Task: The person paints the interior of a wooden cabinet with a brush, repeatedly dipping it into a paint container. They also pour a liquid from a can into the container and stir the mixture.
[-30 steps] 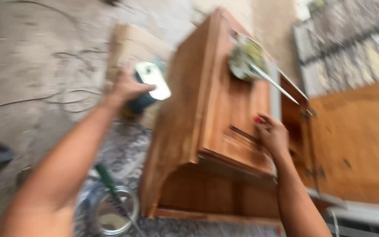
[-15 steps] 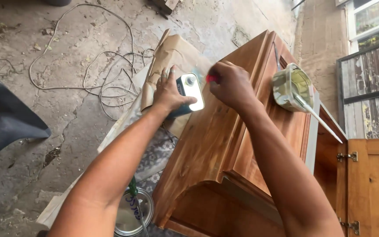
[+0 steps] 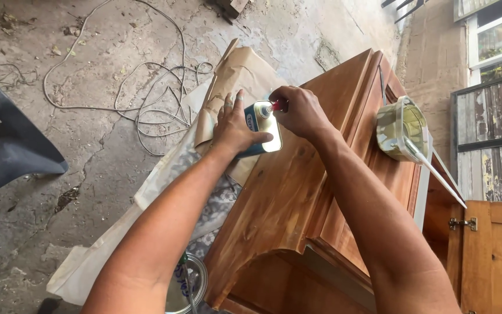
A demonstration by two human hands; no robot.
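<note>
The left hand [image 3: 235, 127] covers most of the blue and white metal tin [image 3: 261, 131], so its whole shape cannot be seen. The right hand [image 3: 299, 110] hides nearly all of the small red cap [image 3: 278, 105] on the tin. The bottom edge cuts off the brown wooden cabinet [image 3: 297, 192] and the round glass jar [image 3: 188, 285] on the floor. The dark blue plastic thing [image 3: 7, 145] runs off the left edge. The wooden door [image 3: 495, 256] is cut off at the right.
</note>
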